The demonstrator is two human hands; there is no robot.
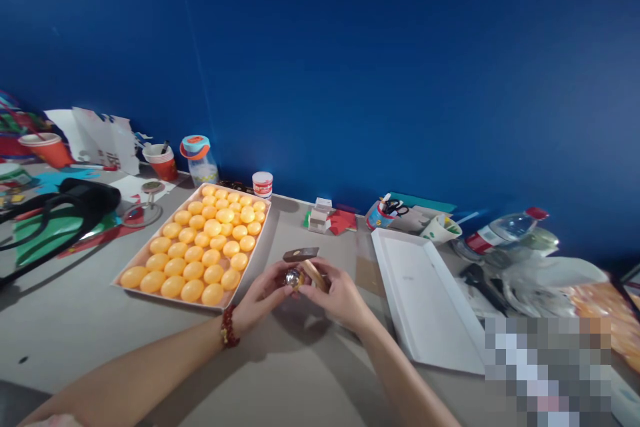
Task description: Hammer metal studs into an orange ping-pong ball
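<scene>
A shiny silver ball [292,277] sits between the fingers of both hands above the grey table. My left hand [261,295], with a beaded bracelet at the wrist, is closed on the ball from the left. My right hand [339,295] is wrapped round the wooden handle of a hammer [301,254], and its thumb reaches to the ball. The dark hammer head points up, just beyond the ball. Left of my hands lies a shallow box [131,294] of orange table tennis balls [194,271]. To the right, a white box lid [431,300] lies with its inside up.
Small white boxes [320,217] and red paper [343,221] lie ahead, near the blue wall [350,80]. A cup with scissors [380,215], a plastic bottle [505,230] and plastic bags [540,287] stand right. Paper cups [161,163] and a black strap [90,197] are left.
</scene>
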